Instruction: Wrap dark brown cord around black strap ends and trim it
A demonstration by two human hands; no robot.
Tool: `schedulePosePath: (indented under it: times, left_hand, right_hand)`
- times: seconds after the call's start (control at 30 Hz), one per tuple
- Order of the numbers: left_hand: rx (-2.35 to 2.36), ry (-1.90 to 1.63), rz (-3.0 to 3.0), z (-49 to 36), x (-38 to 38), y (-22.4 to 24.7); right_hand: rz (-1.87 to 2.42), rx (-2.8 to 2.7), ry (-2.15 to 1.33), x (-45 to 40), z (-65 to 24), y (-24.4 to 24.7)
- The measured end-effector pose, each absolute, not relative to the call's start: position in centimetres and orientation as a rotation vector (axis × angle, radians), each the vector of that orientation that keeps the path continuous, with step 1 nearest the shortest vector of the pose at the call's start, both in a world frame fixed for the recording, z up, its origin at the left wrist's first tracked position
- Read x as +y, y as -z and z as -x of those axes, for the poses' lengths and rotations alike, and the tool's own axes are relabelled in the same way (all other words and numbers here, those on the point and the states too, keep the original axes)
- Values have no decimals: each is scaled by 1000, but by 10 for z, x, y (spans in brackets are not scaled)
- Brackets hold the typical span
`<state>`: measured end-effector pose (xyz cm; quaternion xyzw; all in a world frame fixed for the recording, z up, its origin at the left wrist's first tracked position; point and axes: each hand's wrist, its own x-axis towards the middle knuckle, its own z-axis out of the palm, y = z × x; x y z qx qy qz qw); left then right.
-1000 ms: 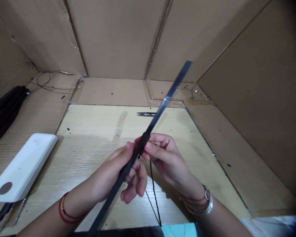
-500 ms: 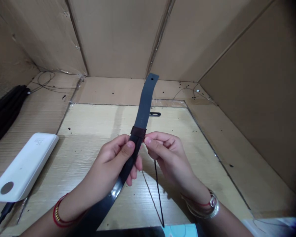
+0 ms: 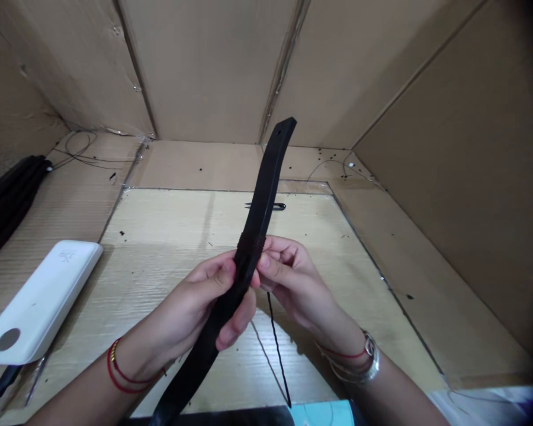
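A long black strap (image 3: 266,189), with a small hole near its upper end, rises tilted in front of me. A band of dark brown cord (image 3: 251,241) is wound round it just above my hands. My left hand (image 3: 222,296) is closed round the strap below this winding, thumb on the near face and fingers behind. At the strap's right edge my right hand (image 3: 293,278) pinches with thumb and forefinger beside the winding; the pinched bit is mostly hidden. From under that hand a dark cord (image 3: 276,337) hangs toward the table's near edge.
Small black thread snips (image 3: 279,206) lie on the wood-patterned table (image 3: 173,225) behind the strap. A white power bank (image 3: 44,302) with a black cable sits at left, near a black bundle (image 3: 15,195). Cardboard walls (image 3: 213,71) enclose the back and sides. A light-blue item (image 3: 322,413) is at the bottom edge.
The strap has turned in my left hand, so its edge and a darker face show. My right hand has shifted slightly left, still pinching at the winding.
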<state>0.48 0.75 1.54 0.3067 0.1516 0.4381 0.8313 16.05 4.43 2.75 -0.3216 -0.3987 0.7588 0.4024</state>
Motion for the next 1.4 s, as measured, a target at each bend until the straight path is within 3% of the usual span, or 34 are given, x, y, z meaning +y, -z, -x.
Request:
schedulePosePath:
  times: [0.33,0.53,0.67,1.03,1.4]
  left_hand:
    - [209,-820,-635,-3,7,-15]
    - [991,-897,-1004,-7,-1,-26]
    - [1195,-1008,-1188,-12,-2,-28]
    - [1177,-1230,-1109,-15,-3,-25]
    - [914,-1180,-831,-14,-1,-28]
  right_hand:
    - [710,-989,-1987,38,-156,-26]
    - [893,-937,-1803,43,-156,-30]
    - [932,-919,-1738,46,-156,-26]
    - [705,-1024,-1762,38,-148,-26]
    - [843,-1012,-1668,43,-151,-19]
